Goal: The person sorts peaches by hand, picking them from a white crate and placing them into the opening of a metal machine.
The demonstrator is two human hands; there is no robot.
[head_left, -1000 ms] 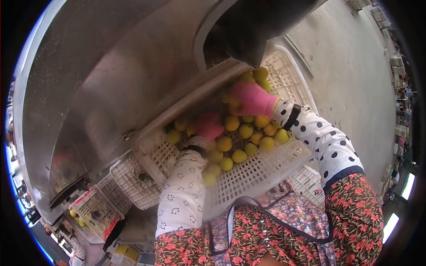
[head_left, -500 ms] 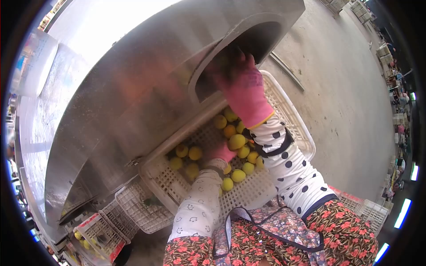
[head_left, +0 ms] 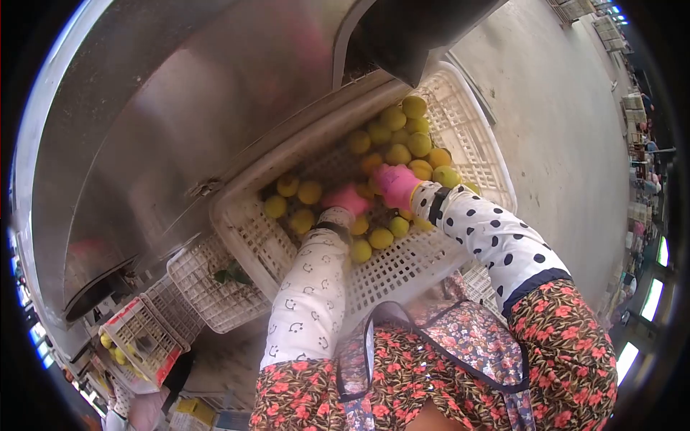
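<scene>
A white plastic crate with latticed walls holds many round yellow-green citrus fruits, a few of them more orange. Both my hands are inside it, in pink gloves. Low among the fruits, my left hand lies between a small group on the left and the larger pile, its fingers hidden. Close beside it, my right hand reaches down at the near edge of the pile, right against the fruits. Its fingertips are out of sight, so I cannot tell whether it grips one.
A metal machine rises behind the crate, with a dark chute opening over its far end. Another white crate with green leaves in it stands to the left. Farther left, a red-trimmed crate holds yellow fruit. Concrete floor extends right.
My right hand has come out of the chute and down into the crate beside my left hand. More fruits now show at the crate's far end. The view has shifted.
</scene>
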